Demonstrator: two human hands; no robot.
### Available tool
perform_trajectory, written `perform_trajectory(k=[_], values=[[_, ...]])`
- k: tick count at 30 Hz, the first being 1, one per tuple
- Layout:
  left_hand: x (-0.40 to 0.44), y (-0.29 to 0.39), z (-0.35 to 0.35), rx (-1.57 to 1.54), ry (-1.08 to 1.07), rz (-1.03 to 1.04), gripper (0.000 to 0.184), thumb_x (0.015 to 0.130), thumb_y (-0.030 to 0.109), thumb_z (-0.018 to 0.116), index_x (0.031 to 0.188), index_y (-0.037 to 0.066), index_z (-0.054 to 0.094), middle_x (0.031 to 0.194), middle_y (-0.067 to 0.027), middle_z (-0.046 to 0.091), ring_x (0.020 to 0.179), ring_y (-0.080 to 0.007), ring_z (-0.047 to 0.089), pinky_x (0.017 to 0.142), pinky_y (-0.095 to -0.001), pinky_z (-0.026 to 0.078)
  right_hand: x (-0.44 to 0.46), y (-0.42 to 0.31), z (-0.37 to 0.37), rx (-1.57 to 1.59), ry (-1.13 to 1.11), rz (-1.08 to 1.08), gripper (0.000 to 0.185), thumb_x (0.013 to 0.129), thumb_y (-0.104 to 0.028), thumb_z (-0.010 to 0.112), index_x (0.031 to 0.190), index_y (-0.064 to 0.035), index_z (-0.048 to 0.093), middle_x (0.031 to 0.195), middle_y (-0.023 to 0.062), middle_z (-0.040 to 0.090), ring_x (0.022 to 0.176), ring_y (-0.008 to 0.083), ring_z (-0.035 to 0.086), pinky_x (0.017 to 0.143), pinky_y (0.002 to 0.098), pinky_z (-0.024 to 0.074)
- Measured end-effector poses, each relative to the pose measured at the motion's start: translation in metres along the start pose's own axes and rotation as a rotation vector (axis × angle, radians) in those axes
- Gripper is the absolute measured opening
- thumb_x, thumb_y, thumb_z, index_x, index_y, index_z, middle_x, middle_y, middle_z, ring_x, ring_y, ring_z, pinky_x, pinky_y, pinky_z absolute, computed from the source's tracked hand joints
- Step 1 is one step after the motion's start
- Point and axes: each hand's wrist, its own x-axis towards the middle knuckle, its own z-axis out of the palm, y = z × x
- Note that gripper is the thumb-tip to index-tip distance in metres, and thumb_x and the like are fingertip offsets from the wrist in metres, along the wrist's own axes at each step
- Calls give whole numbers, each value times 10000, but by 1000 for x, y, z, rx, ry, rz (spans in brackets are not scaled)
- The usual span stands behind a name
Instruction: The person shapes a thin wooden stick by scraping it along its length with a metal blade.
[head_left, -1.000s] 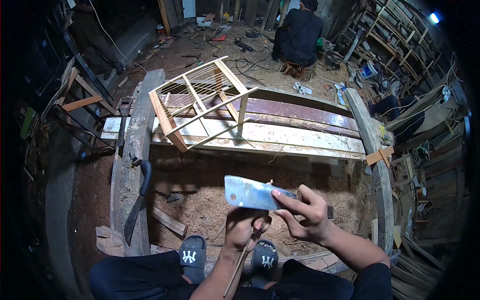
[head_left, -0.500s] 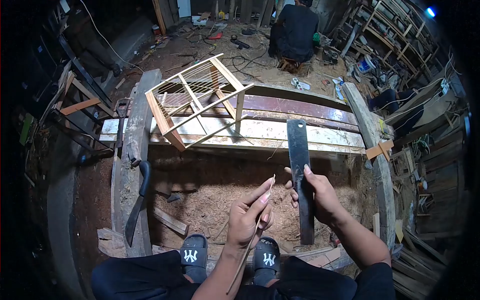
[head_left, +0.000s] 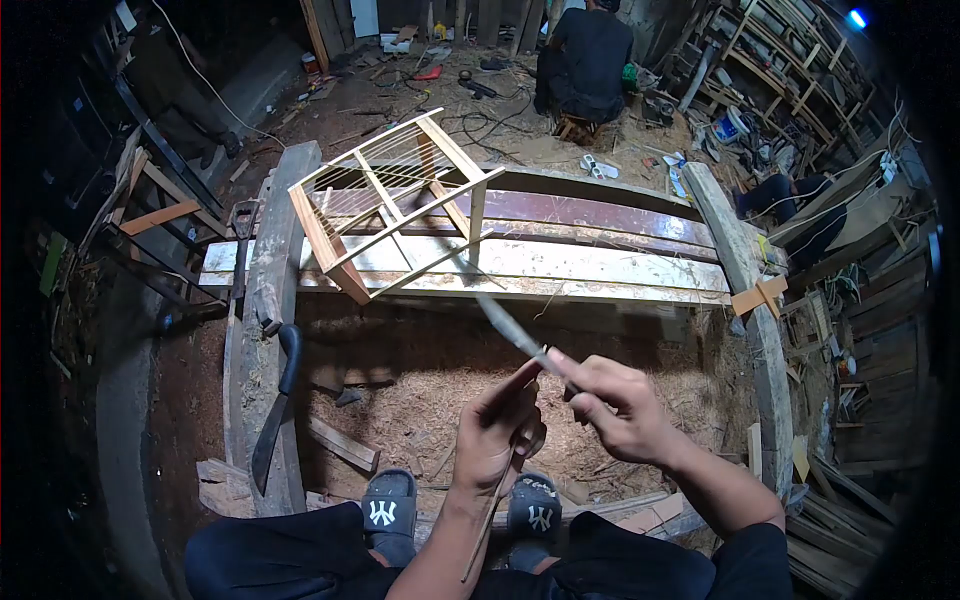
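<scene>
My left hand (head_left: 497,437) is closed around a thin wooden stick (head_left: 483,540), which runs down past my wrist towards my lap. The fingers of my right hand (head_left: 622,408) grip a flat metal blade (head_left: 512,328), seen nearly edge-on and pointing up and to the left. The blade crosses at the fingertips of my left hand, by the stick's upper end; whether they touch is hard to tell. Beyond my hands, a small wooden frame with thin rods (head_left: 390,222) rests tilted on the bench planks (head_left: 600,270).
A curved knife with a black handle (head_left: 290,365) leans on the left beam (head_left: 272,240). Another tool (head_left: 241,235) lies beside that beam. Crossed wood pieces (head_left: 760,297) sit on the right beam (head_left: 740,250). A person (head_left: 585,62) sits at the back; others are partly visible at both sides.
The blade has swung from upright at the right to a slant over my left hand. My right hand has moved up and left with it. My left hand still holds the stick.
</scene>
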Motion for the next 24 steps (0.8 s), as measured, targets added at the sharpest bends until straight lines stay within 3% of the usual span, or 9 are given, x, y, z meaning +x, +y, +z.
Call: perform_trajectory(k=[1,3,5,8,11,17,19,23,24], values=[[-1,0,1,-11,41,-19,435,1035,77,553,1460,-4,506,615,29,435,483,-66,385,465,-231,324,0,-1,5,-41,29,-20,496,921,-31,681,1411,-39,602,854,106,609,721,176,561,669,308,472],[-4,-1,0,-20,83,-39,463,1031,80,558,1478,-12,479,620,32,431,488,-65,387,467,-229,319,-2,2,12,-81,122,-60,496,903,-91,729,1390,-122,646,854,110,631,673,194,598,613,327,503],[-5,-1,-4,-123,-16,-7,218,1023,80,595,1208,-20,649,668,11,456,529,-73,387,501,-239,316,-2,2,12,-149,137,-133,504,886,-110,749,1381,-131,656,856,115,639,686,207,622,614,333,522],[-8,0,-1,-221,33,-73,64,1020,59,581,1035,5,612,660,5,446,521,-82,379,504,-251,315,-5,0,13,-254,143,-212,521,856,-146,782,1364,-147,672,852,124,649,703,227,655,612,344,552],[-7,-6,-13,-231,-68,-49,37,1018,45,570,1020,22,599,659,-1,450,528,-84,388,508,-253,314,-6,4,11,-289,147,-122,529,832,-169,804,1347,-154,686,843,126,642,704,233,668,603,350,562],[-11,-4,-9,-218,61,-101,63,1005,32,564,953,21,598,647,-6,459,530,-81,390,516,-249,316,-7,2,15,-272,166,-230,518,830,-176,804,1336,-180,696,835,122,635,630,222,640,541,349,539],[-8,-6,-15,-210,-36,-61,44,999,36,583,959,25,599,645,-4,460,529,-82,392,519,-249,318,-6,7,13,-307,153,-176,529,827,-193,811,1342,-181,691,847,128,646,657,225,663,553,344,549],[-14,2,8,-164,95,0,86,996,-9,553,930,21,599,663,-5,481,544,-76,419,525,-258,323,-6,3,13,-305,157,-256,529,839,-160,792,1355,-161,677,837,129,642,620,225,622,534,342,530],[-10,3,3,-207,-51,51,147,1004,-12,551,1069,-15,682,651,1,478,536,-70,410,523,-260,325,-4,10,13,-294,212,-212,523,837,-147,791,1348,-147,680,831,126,639,611,223,611,529,343,522]])
